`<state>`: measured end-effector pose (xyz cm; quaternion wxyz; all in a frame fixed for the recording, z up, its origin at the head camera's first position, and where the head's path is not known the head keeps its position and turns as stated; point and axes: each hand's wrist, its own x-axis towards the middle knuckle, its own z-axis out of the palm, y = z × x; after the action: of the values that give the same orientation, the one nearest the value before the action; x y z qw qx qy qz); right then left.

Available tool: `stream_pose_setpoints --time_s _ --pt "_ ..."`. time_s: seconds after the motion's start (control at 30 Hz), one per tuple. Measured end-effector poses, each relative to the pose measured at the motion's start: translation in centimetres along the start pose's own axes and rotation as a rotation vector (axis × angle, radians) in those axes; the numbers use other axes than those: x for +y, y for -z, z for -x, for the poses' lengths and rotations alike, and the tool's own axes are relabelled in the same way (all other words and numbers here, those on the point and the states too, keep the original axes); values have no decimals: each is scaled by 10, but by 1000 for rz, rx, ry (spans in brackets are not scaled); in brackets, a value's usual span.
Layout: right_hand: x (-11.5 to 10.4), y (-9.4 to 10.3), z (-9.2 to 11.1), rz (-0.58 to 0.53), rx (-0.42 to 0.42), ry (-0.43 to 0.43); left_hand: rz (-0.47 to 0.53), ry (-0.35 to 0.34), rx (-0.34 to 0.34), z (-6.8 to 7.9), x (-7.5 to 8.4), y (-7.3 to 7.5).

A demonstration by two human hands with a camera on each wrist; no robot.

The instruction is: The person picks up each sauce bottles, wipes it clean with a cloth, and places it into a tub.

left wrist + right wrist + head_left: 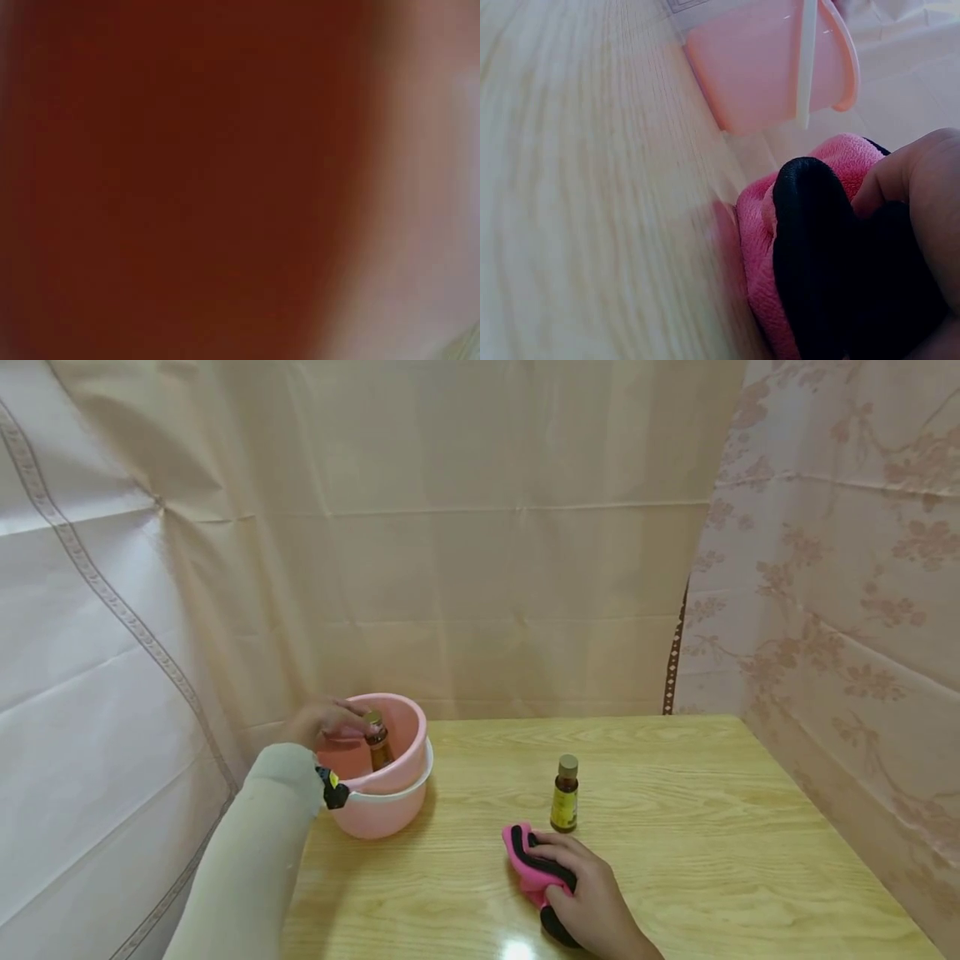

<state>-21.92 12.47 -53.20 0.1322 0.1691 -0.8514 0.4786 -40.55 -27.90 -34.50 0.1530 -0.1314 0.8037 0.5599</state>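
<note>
In the head view, my left hand (330, 720) reaches over the left rim of a pink basin (411, 731). Its fingers are at the cap and neck of a brown glass bottle (379, 750) with a gold cap, tilted slightly inside the basin. Only a dark reddish-brown blur fills most of the left wrist view. My right hand (592, 893) grips a bunched pink cloth (525, 856) with black trim on the table; the right wrist view shows its thick pink pile (757, 255). Just beyond that hand stands a second brown bottle (566, 797) with a yellow label, upright.
The pink basin sits nested in another pink basin (382, 818) with a white rim, at the table's left edge. A pale wood-grain table (675, 827) lies beneath everything. Beige and floral curtains (480, 568) hang behind and at both sides.
</note>
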Motion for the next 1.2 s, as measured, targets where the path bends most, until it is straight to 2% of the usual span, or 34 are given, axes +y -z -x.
stream_pose_setpoints --time_s 0.23,0.43,0.77,0.93,1.2 --pt "0 -1 0 4 9 19 -16 -22 -56 -5 -6 -1" --pt "-1 -1 0 15 21 31 -82 -30 -42 -2 -8 -4" --pt "-2 -1 -1 21 14 26 -148 -51 -83 -2 -16 -7" --pt "-2 0 0 24 19 37 -123 -35 -96 -1 -16 -7" --pt "-1 0 0 14 14 28 -29 0 -123 2 -13 -6"
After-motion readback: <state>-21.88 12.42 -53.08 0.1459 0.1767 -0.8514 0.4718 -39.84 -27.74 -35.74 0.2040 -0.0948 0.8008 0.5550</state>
